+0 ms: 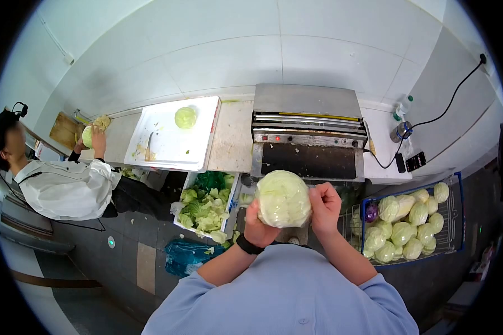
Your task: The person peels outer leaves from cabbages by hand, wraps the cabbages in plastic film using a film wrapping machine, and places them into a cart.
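Note:
A pale green cabbage (284, 199), with shiny clear film over its surface, is held up in front of my chest. My left hand (258, 226) grips it from the lower left, with a dark band on the wrist. At its right side my right hand (325, 206) has its fingers pinched together at the edge of the film. Just beyond the cabbage stands a metal wrapping machine (306, 120) with rollers, a lit red switch and a dark plate (308, 161).
Wrapped cabbages (403, 230) fill a blue-edged basket (462, 212) on the right. A white board (170, 153) bears another cabbage (185, 117). Loose leaves (208, 209) fill a box at the left, near a blue bag (187, 257). A co-worker (67, 187) handles a cabbage far left.

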Motion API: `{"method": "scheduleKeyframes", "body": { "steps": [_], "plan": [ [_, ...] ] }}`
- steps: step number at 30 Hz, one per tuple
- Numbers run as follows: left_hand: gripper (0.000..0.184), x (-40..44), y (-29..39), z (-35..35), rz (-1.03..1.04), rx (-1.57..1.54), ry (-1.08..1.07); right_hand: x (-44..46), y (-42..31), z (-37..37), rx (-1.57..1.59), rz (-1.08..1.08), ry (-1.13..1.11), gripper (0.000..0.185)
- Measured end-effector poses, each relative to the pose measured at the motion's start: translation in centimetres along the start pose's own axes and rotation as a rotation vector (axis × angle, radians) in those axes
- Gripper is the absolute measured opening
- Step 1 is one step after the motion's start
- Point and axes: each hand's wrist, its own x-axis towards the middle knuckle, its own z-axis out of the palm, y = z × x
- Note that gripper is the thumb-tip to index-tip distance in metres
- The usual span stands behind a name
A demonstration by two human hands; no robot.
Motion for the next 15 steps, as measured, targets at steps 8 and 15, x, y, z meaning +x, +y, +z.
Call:
{"method": "scheduleKeyframes", "body": {
  "steps": [8, 15],
  "plan": [
    [0.082, -0.4, -0.5, 0.9, 0.008, 0.106, -0.135, 2.3, 0.9, -2.2, 0.118, 0.122, 0.285, 0.019],
    [0.081, 1.4, -0.1, 1.2, 0.222, 0.241, -0.018, -0.2, -6.8, -0.9, -0.641, -0.706, -0.080, 0.039]
  ]
}}
